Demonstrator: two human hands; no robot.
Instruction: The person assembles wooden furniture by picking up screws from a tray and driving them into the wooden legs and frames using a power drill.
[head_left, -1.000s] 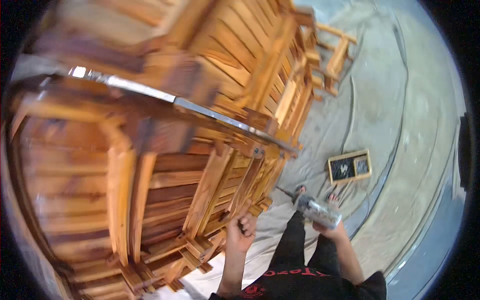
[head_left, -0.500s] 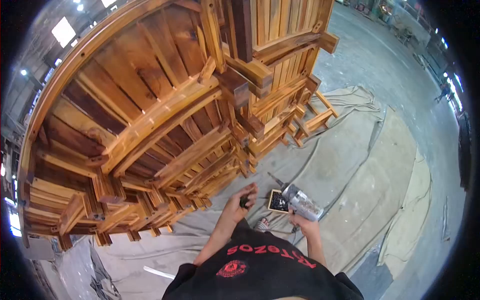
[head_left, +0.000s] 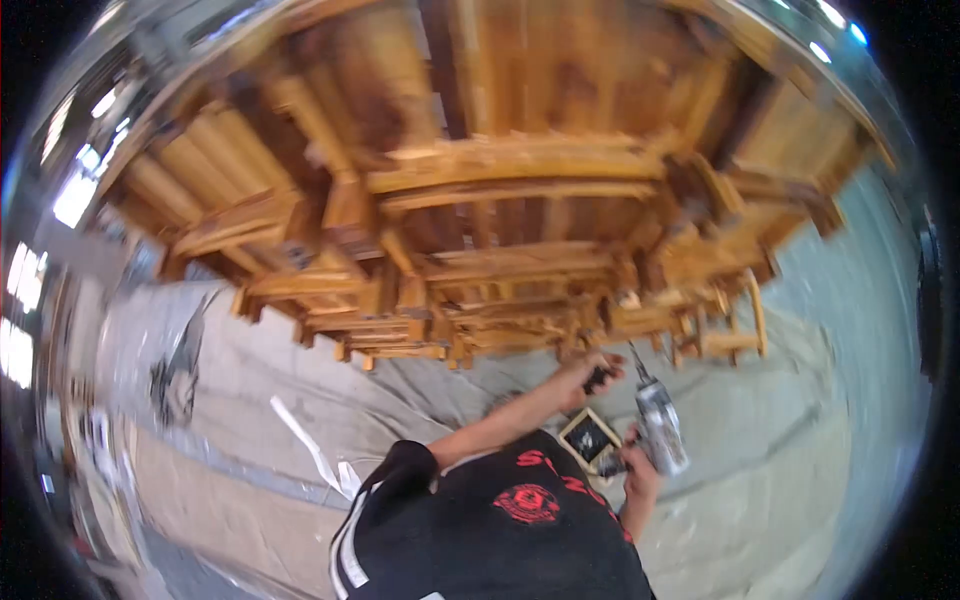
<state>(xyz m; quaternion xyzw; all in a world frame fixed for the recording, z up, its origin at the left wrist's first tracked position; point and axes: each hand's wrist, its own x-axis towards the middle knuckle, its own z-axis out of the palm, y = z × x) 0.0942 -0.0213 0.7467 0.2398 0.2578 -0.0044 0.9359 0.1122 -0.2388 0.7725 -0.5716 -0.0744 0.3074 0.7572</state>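
Note:
Wrapped round the grip of a silver power drill (head_left: 662,430), my right hand (head_left: 640,468) holds it with its long bit pointing up toward the wooden furniture. My left hand (head_left: 592,378) is curled around small dark pieces, just left of the drill's bit and below the furniture's lower edge. Between and below my hands sits a small wood-rimmed box (head_left: 567,432) with dark contents. The large wooden furniture (head_left: 520,170), slatted with curved rails and short blocks, fills the upper view and is blurred by motion.
Grey cloth sheets (head_left: 260,350) cover the floor under the furniture. A white strip (head_left: 305,440) lies on them at the left, near crumpled plastic (head_left: 178,385). At the right a small wooden frame with legs (head_left: 735,340) stands beside the larger furniture.
The view has swung, so the furniture now spreads across the top. Both hands and the drill appear farther right, and my left hand has come nearer the drill bit.

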